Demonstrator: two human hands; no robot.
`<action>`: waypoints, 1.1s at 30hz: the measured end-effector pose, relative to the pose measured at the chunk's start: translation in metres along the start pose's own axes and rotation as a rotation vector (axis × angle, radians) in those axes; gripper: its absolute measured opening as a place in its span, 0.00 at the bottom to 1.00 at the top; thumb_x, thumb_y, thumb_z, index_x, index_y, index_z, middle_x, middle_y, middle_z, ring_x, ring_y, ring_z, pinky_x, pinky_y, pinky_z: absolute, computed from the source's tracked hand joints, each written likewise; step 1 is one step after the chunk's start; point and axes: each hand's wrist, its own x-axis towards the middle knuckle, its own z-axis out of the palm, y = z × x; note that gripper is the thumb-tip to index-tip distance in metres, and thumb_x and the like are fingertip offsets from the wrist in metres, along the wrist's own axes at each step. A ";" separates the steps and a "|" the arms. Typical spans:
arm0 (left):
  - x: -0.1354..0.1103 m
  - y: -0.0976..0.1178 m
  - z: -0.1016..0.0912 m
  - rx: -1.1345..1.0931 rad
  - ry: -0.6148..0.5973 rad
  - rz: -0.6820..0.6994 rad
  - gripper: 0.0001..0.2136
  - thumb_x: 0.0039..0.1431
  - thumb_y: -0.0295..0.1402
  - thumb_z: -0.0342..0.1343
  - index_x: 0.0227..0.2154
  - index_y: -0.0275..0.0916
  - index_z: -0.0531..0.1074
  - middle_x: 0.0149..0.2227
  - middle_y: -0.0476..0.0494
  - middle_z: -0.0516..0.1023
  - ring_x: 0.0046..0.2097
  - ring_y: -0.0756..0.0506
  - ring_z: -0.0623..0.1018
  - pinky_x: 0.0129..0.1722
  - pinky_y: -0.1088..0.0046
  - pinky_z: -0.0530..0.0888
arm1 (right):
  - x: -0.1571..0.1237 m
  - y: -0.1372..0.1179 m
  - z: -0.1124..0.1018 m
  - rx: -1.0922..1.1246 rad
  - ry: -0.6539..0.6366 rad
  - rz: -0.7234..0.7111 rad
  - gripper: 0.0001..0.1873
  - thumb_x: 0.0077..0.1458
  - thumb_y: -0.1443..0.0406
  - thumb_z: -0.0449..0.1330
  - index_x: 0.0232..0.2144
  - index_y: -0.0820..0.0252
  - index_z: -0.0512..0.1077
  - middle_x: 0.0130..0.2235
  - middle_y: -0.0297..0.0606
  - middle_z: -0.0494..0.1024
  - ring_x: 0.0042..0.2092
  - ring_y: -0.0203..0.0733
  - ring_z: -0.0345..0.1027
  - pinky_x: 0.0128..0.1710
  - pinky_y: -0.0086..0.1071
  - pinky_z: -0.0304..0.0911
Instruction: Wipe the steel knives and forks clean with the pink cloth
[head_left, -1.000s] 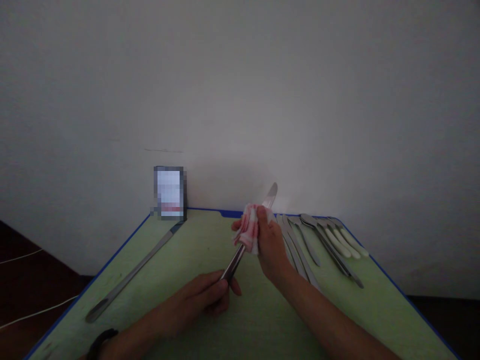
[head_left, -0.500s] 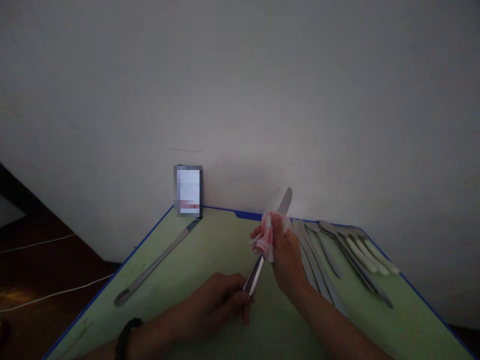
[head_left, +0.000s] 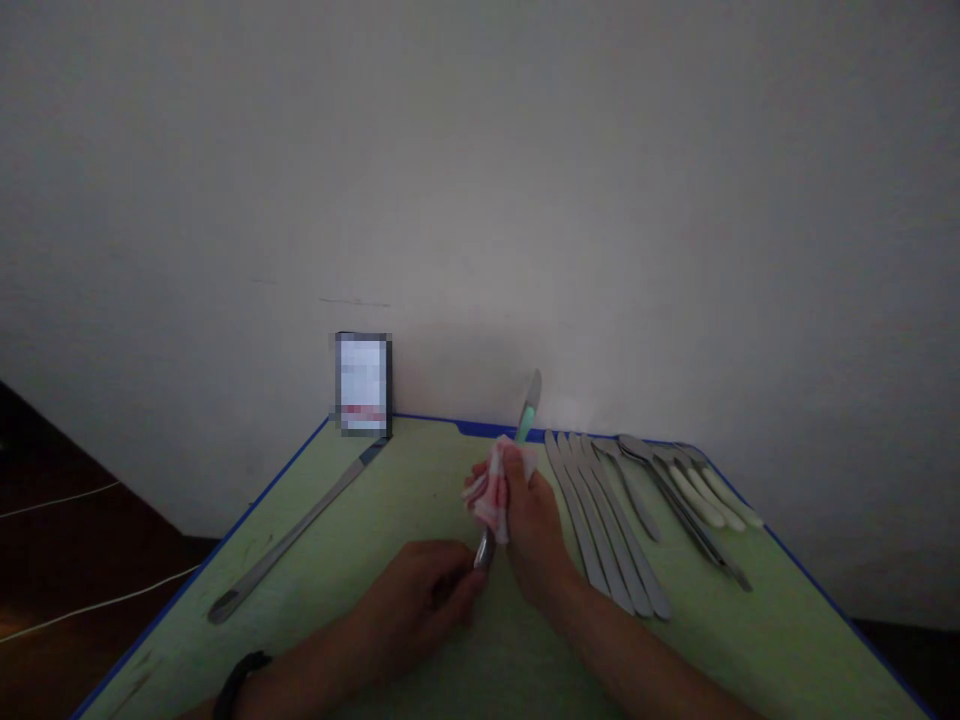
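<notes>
My left hand (head_left: 424,600) is closed on the lower end of the handle of a table knife (head_left: 533,392). The knife slants up and away from me over the table, its shiny blade tip towards the wall. My right hand (head_left: 532,520) is closed around a pink and white cloth (head_left: 493,488), which is wrapped about the middle of the knife and hides that part. To the right of my right hand lie several table knives (head_left: 600,530) side by side. Another table knife (head_left: 292,540) lies alone on the left of the table.
A lit phone (head_left: 364,385) with a blurred screen leans on the wall (head_left: 480,200). On the right are spoons (head_left: 636,450) and several white-handled utensils (head_left: 724,490). The green table (head_left: 420,480) has a blue edge. Pale cables (head_left: 97,605) run at left.
My right hand and the cloth have slid down the knife towards my left hand. The view has shifted a little to the right, and more of the knives at right shows.
</notes>
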 end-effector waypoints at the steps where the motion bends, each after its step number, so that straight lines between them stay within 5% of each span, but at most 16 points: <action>1: -0.001 0.002 0.001 0.051 -0.016 0.028 0.14 0.61 0.33 0.46 0.20 0.37 0.66 0.21 0.50 0.65 0.24 0.51 0.64 0.26 0.76 0.59 | 0.006 -0.008 -0.003 0.051 0.036 -0.029 0.22 0.48 0.47 0.59 0.24 0.63 0.70 0.22 0.34 0.75 0.23 0.34 0.68 0.23 0.26 0.62; 4: -0.004 0.007 0.000 0.078 -0.070 0.053 0.13 0.60 0.33 0.47 0.21 0.37 0.67 0.23 0.48 0.66 0.26 0.50 0.65 0.28 0.75 0.60 | 0.020 -0.034 -0.010 0.220 0.160 -0.099 0.19 0.50 0.49 0.59 0.25 0.60 0.67 0.20 0.28 0.71 0.21 0.31 0.65 0.20 0.24 0.60; 7: -0.003 0.010 -0.006 -0.244 -0.184 -0.020 0.14 0.64 0.38 0.43 0.33 0.36 0.71 0.29 0.45 0.73 0.30 0.49 0.70 0.31 0.74 0.63 | 0.021 -0.047 -0.009 0.299 0.180 -0.093 0.19 0.50 0.48 0.57 0.26 0.57 0.64 0.16 0.23 0.65 0.17 0.30 0.60 0.15 0.23 0.55; 10: 0.000 0.006 -0.010 -0.640 -0.291 -0.091 0.20 0.63 0.48 0.43 0.42 0.35 0.68 0.27 0.47 0.72 0.27 0.51 0.67 0.27 0.77 0.63 | 0.013 -0.044 -0.004 0.254 0.132 -0.060 0.21 0.49 0.46 0.57 0.26 0.56 0.64 0.16 0.24 0.65 0.17 0.31 0.61 0.13 0.23 0.52; 13: 0.003 -0.001 -0.009 -0.797 -0.343 -0.132 0.23 0.58 0.53 0.48 0.37 0.35 0.65 0.22 0.53 0.66 0.22 0.53 0.60 0.22 0.78 0.56 | 0.003 -0.029 -0.001 0.178 0.115 -0.065 0.22 0.47 0.45 0.58 0.22 0.57 0.63 0.15 0.26 0.64 0.19 0.33 0.62 0.13 0.25 0.51; 21: 0.005 -0.001 0.003 -0.692 -0.126 -0.201 0.22 0.59 0.55 0.43 0.32 0.38 0.61 0.23 0.55 0.60 0.24 0.53 0.56 0.23 0.77 0.56 | -0.010 0.014 0.001 -0.125 0.034 -0.004 0.25 0.46 0.43 0.57 0.19 0.58 0.62 0.16 0.27 0.64 0.18 0.31 0.56 0.17 0.27 0.54; 29: -0.003 0.009 -0.004 -0.481 -0.241 -0.144 0.19 0.64 0.50 0.38 0.35 0.38 0.61 0.24 0.54 0.62 0.26 0.51 0.62 0.29 0.77 0.62 | 0.030 -0.058 -0.021 0.143 0.056 -0.172 0.23 0.47 0.45 0.58 0.23 0.58 0.63 0.18 0.26 0.67 0.18 0.31 0.61 0.16 0.26 0.57; 33: -0.007 0.009 0.001 -0.419 -0.215 -0.185 0.20 0.64 0.51 0.37 0.39 0.39 0.63 0.25 0.53 0.62 0.26 0.51 0.63 0.27 0.77 0.62 | 0.032 -0.055 -0.026 0.063 0.133 -0.282 0.24 0.49 0.44 0.56 0.22 0.60 0.67 0.19 0.31 0.71 0.20 0.33 0.65 0.19 0.26 0.62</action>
